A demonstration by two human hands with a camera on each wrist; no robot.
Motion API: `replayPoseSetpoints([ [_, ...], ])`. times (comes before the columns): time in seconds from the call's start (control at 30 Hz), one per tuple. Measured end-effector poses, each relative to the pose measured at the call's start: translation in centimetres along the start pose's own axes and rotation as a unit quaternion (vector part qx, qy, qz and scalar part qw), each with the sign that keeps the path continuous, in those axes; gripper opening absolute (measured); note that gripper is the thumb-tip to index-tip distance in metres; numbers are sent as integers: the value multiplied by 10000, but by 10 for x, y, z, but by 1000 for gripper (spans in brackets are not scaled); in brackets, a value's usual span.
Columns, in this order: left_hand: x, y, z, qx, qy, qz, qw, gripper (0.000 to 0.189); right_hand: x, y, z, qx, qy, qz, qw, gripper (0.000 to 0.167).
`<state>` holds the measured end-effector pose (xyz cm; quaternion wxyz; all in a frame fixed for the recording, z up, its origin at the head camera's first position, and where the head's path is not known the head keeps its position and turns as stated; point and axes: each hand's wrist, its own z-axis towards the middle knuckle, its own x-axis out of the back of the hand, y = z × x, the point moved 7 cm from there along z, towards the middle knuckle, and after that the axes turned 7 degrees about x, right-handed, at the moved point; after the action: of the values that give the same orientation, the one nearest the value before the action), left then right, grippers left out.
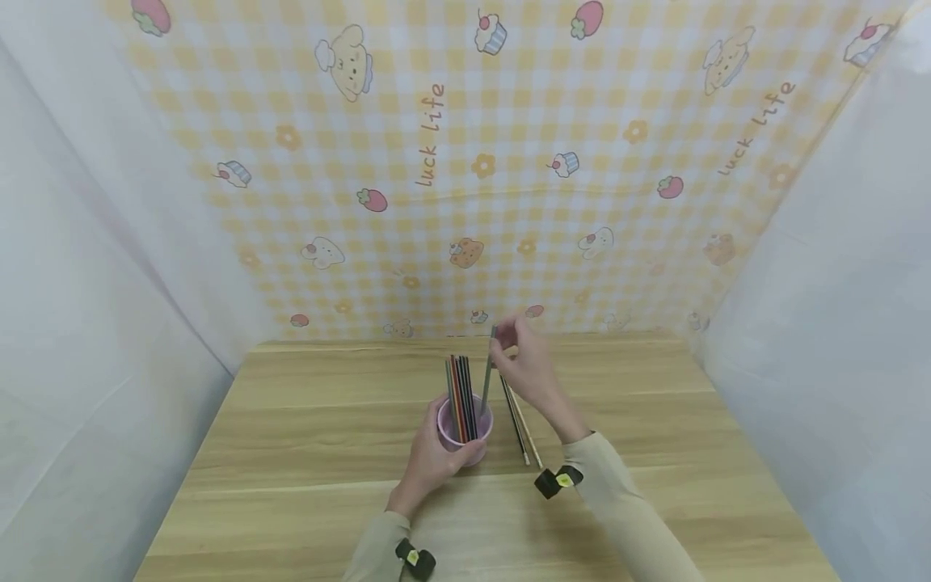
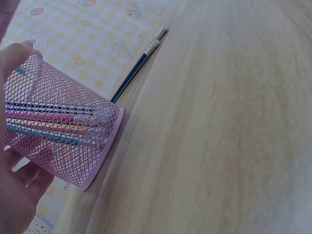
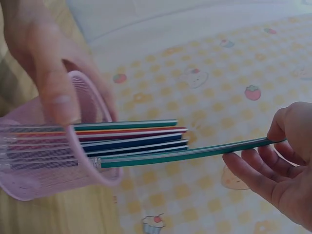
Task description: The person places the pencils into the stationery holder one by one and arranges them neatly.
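My left hand (image 1: 429, 459) grips a pink mesh pencil cup (image 2: 73, 97) round its side, thumb near the rim. Several unsharpened pencils (image 3: 146, 134) in green, red, orange and dark colours stand in it, leaning together. With thumb and fingers, my right hand (image 1: 529, 362) pinches a green pencil (image 3: 195, 152) near its upper end, above and right of the cup. That pencil's lower end, with a silver ferrule, is just inside the rim in the right wrist view. In the left wrist view the mesh shows the other pencils' lower ends inside the cup.
Two more pencils (image 1: 518, 424), one dark and one light, lie on the wooden table (image 1: 305, 453) right of the cup, below my right forearm. A yellow checked cloth (image 1: 480, 210) hangs behind the table, with white sheets (image 1: 87, 323) at both sides.
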<state>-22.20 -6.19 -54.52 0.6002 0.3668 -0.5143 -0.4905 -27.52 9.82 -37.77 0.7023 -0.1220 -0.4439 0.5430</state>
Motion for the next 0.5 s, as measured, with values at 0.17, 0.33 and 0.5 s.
replayPoseSetpoints([
  [0.17,1,1,0,-47,30,111,9999,90,-18,21,-7,-235,-195,-111,9995,17],
  [0.33,1,6,-2,13,76,143,9999,92,-31,33,-16,-459,-398,-198,9980,19],
  [0.5,1,6,-1,36,52,48,10000,93,-39,38,-21,-518,-493,-246,9971,19],
])
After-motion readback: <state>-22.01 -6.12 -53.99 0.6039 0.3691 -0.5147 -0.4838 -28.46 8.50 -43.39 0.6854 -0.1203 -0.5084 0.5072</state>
